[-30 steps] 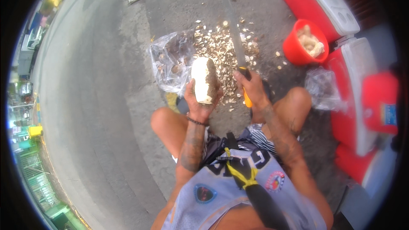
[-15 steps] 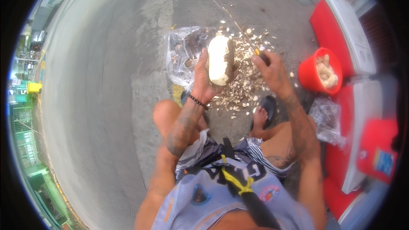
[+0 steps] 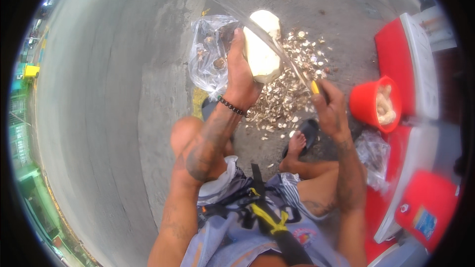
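My left hand (image 3: pixel 241 76) is wrapped round a thick, pale root vegetable (image 3: pixel 262 62), its thumb along the near side and its other fingers mostly hidden beneath. The root is largely peeled to creamy white. In my right hand (image 3: pixel 331 111) is a long, thin-bladed knife (image 3: pixel 288 59) with a yellow and dark handle. The blade slants up and left across the root's right side and far beyond it, blurred toward the tip. Whether its edge touches the root I cannot tell. Below, peelings (image 3: pixel 277 104) lie scattered on the pavement.
A clear plastic bag (image 3: pixel 210 64) with brown scraps lies left of the peelings. To the right stand a red bucket (image 3: pixel 363 104) of pale roots, red and white coolers (image 3: pixel 396 52), another plastic bag (image 3: pixel 373 155) and a red container (image 3: pixel 425 212). My sandalled foot (image 3: pixel 297 143) is near the peelings.
The knife has swung leftward over the root, its blade at a flatter slant. The root has turned to show more white, with less brown skin in sight. My view has shifted slightly.
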`<action>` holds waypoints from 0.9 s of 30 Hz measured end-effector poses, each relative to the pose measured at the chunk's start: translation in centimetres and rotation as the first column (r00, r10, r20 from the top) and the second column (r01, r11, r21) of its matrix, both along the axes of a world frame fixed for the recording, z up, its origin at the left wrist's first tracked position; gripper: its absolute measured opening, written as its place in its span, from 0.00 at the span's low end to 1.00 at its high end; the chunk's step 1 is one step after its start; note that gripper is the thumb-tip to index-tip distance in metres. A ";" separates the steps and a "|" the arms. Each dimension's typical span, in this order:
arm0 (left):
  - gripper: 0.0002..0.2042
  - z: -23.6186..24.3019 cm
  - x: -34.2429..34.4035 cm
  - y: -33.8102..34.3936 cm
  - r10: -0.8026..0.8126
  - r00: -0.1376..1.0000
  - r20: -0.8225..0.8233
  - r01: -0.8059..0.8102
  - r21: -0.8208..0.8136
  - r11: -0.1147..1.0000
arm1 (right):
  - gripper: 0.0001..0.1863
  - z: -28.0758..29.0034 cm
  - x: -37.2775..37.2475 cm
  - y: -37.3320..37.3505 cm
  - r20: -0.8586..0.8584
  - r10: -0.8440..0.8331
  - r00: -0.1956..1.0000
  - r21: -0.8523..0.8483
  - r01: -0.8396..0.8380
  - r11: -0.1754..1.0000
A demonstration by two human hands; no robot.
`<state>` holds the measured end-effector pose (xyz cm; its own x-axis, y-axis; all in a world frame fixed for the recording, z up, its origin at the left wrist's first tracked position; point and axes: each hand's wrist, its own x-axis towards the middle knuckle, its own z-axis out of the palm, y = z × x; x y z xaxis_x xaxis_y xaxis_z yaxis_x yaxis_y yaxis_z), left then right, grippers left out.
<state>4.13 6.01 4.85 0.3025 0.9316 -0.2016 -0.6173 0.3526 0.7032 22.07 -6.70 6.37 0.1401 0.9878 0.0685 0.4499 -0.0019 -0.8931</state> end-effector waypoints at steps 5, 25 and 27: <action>0.26 -1.4 -0.7 -0.3 -0.002 0.996 0.085 0.009 -0.080 0.997 | 0.36 -0.8 0.0 0.0 0.180 0.057 0.982 -0.043 -0.050 0.998; 0.29 -1.9 -0.8 -0.6 -0.160 0.960 0.231 0.194 -0.136 0.971 | 0.29 -3.2 1.5 0.1 -0.242 -0.306 0.921 0.069 0.331 0.941; 0.30 -1.7 -0.9 -0.6 -0.152 0.959 0.237 0.194 -0.162 0.968 | 0.29 -3.6 1.5 0.2 -0.323 -0.328 0.888 -0.186 0.280 0.942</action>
